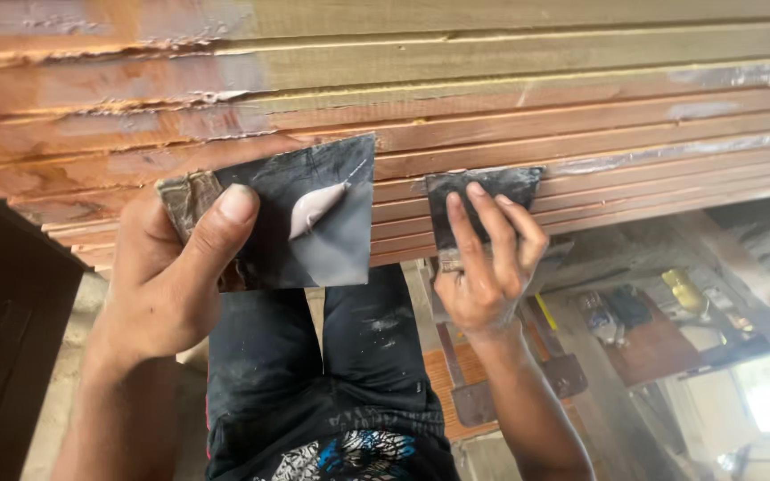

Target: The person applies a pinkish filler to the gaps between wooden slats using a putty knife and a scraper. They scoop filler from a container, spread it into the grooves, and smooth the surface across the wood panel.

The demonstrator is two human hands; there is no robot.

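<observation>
Right hand gripping a dark scraper against stacked boards; left hand clutching a putty-smeared plate.

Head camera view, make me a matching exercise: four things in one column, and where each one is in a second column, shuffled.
Things:
1. Dark square plate smeared with pale grey putty
2. Small dark scraper blade
3. Stack of grooved reddish-brown wooden boards
4. Black paint-speckled trousers

Places:
A. Below the hands, bottom middle
B. Held in the left hand, thumb on its face
C. Across the top of the view
D. Pressed to the board edges under the right hand fingers

Pairs: 1-B, 2-D, 3-C, 4-A
</observation>
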